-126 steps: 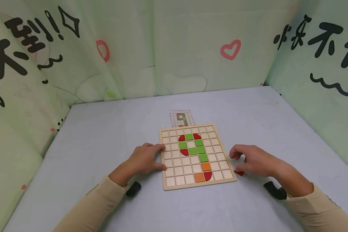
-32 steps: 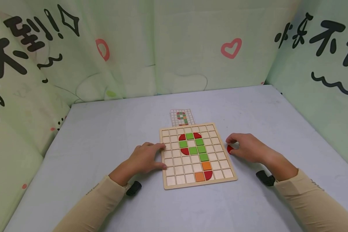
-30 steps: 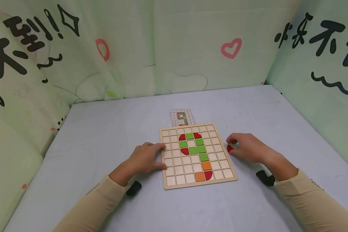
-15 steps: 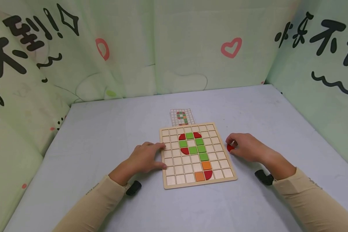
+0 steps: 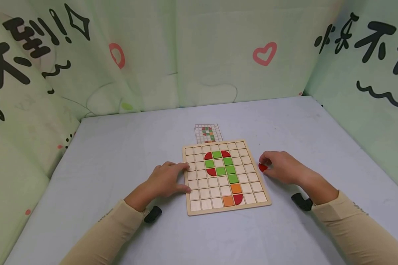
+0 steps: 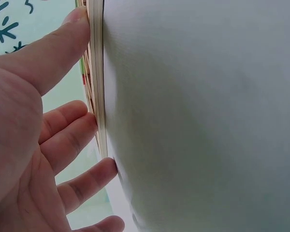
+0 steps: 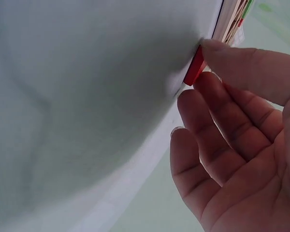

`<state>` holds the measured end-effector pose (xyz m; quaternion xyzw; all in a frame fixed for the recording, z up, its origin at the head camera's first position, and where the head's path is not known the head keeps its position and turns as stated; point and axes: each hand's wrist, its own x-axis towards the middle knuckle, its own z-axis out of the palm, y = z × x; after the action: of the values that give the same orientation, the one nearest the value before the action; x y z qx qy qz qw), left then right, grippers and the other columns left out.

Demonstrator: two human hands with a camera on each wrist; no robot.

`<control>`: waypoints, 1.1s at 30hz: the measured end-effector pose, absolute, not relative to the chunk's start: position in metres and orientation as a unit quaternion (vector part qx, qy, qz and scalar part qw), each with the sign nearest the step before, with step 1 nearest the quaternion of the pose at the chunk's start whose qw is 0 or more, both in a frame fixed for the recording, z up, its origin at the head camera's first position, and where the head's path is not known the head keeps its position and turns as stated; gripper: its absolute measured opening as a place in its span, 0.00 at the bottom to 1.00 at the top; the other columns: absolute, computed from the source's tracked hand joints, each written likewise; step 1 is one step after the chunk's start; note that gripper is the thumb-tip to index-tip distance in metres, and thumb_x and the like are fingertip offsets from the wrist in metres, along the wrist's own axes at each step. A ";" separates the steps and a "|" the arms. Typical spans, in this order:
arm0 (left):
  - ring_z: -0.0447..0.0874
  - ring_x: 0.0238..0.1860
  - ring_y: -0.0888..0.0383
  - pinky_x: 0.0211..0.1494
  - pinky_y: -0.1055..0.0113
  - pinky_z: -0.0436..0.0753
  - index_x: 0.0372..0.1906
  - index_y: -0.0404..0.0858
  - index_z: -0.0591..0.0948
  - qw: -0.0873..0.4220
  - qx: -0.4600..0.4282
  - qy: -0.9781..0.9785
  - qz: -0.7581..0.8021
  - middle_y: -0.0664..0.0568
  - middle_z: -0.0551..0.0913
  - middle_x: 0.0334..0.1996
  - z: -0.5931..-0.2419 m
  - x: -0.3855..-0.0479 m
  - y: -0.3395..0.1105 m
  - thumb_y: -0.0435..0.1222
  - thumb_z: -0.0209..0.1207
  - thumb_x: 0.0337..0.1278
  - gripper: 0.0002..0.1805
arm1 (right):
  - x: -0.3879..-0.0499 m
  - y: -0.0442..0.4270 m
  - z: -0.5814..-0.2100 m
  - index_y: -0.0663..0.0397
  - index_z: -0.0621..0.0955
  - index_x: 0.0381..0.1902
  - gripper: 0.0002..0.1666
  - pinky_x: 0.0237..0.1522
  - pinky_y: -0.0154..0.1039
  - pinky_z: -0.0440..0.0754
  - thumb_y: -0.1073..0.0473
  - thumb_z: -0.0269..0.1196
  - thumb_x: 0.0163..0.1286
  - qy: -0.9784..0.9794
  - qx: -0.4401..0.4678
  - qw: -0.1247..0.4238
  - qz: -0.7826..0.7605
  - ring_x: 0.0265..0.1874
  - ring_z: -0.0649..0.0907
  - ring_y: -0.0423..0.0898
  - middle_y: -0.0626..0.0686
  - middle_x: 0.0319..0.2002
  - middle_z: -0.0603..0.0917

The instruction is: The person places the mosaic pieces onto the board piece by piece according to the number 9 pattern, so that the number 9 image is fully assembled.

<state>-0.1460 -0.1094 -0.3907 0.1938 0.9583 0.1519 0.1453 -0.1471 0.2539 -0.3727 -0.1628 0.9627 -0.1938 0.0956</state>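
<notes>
A square wooden grid board [image 5: 203,195] lies on the table in the head view. Green square tiles [image 5: 230,169], orange square tiles [image 5: 228,201] and red quarter-round tiles [image 5: 238,199] sit in some of its cells, forming a 9-like figure. My left hand [image 5: 166,180] touches the board's left edge with thumb and fingertips, the fingers [image 6: 72,140] loosely extended in the left wrist view. Just off the right edge, my right hand [image 5: 283,168] pinches a loose red tile [image 5: 262,168] between thumb and fingers. The right wrist view shows this red tile [image 7: 195,66] tilted at the table surface.
Beyond the board's far edge lies a pattern card [image 5: 200,138] with a small coloured figure on a grid, its lower end meeting the board. Pale green curtains [image 5: 215,55] with black writing and hearts surround the white-covered table [image 5: 132,136] at the back and sides.
Since the oldest frame, my right hand has moved from near the board's lower right corner up along its right side, bringing the red tile. Lately the tile has turned slightly. The left hand stays put.
</notes>
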 end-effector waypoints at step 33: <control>0.69 0.66 0.45 0.65 0.45 0.67 0.70 0.46 0.73 0.145 0.196 0.957 0.158 0.49 0.79 0.61 -0.390 -0.145 -0.110 0.54 0.74 0.48 0.43 | -0.144 0.243 -0.362 0.63 0.81 0.45 0.13 0.48 0.52 0.80 0.64 0.68 0.64 0.963 -0.169 0.082 -0.195 0.41 0.80 0.52 0.51 0.38 0.83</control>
<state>-0.1453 -0.1099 -0.3903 0.1963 0.9567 0.1581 0.1453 -0.1445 0.2432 -0.3617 -0.1692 0.9627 -0.1946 0.0816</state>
